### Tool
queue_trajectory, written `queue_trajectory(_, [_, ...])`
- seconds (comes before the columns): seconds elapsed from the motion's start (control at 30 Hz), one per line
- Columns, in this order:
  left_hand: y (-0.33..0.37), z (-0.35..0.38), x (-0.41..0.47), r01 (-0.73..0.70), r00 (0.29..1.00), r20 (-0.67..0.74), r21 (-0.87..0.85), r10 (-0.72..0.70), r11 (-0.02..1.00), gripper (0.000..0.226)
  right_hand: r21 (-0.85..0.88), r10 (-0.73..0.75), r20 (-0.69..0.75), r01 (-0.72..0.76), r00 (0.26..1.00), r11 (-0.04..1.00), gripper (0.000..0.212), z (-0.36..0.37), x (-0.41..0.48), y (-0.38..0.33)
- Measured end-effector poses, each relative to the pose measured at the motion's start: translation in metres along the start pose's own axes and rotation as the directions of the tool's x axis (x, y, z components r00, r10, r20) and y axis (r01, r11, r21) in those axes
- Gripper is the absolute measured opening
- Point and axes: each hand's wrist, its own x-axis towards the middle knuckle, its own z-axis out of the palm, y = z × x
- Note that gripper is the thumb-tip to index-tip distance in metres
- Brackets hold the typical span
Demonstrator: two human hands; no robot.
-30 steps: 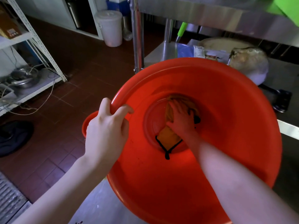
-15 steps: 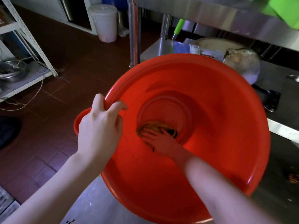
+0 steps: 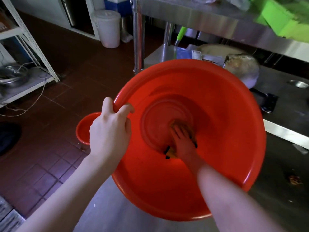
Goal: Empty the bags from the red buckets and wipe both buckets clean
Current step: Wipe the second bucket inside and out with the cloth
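Wiping: a yellow cloth (image 3: 172, 154) is pressed onto the bottom of the large red bucket (image 3: 225, 123) beneath the right hand (image 3: 183, 143), whose fingers are laid out straight on it, not clenched round it.
Steadying: the rim is grasped by the left hand (image 3: 109, 131), fingers curled round it; the bucket appears tipped toward the wearer at the steel table (image 3: 103, 215) edge.
Slip risk: under a hard wiping push the rim could be pulled from the curled fingers and the bucket dropped.
Cloth risk: being pressed, not gripped, the cloth could be bunched under the fingertips and patches missed.
Second bucket: a smaller red bucket (image 3: 83, 131) is seen just beyond the left knuckles, lower down; it could be struck by a falling bucket.
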Motion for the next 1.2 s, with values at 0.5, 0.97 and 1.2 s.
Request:
queue_trajectory(0.5, [0.013, -0.017, -0.025, 0.268, 0.953, 0.147, 0.005, -0.266, 0.963, 0.038, 0.292, -0.27, -0.283, 0.351, 0.92, 0.89, 0.078, -0.156, -0.1, -0.052])
queue_trajectory(0.97, [-0.009, -0.059, -0.057, 0.499, 0.786, 0.38, 0.075, -0.488, 0.863, 0.045, 0.407, -0.011, -0.569, 0.294, 0.822, 0.865, 0.067, -0.195, -0.222, -0.03])
queue_trajectory(1.2, [0.016, -0.065, -0.129, -0.336, 0.878, 0.368, 0.019, 0.306, 0.942, 0.069, 0.479, 0.131, -0.651, 0.272, 0.747, 0.834, 0.065, -0.192, -0.252, -0.024])
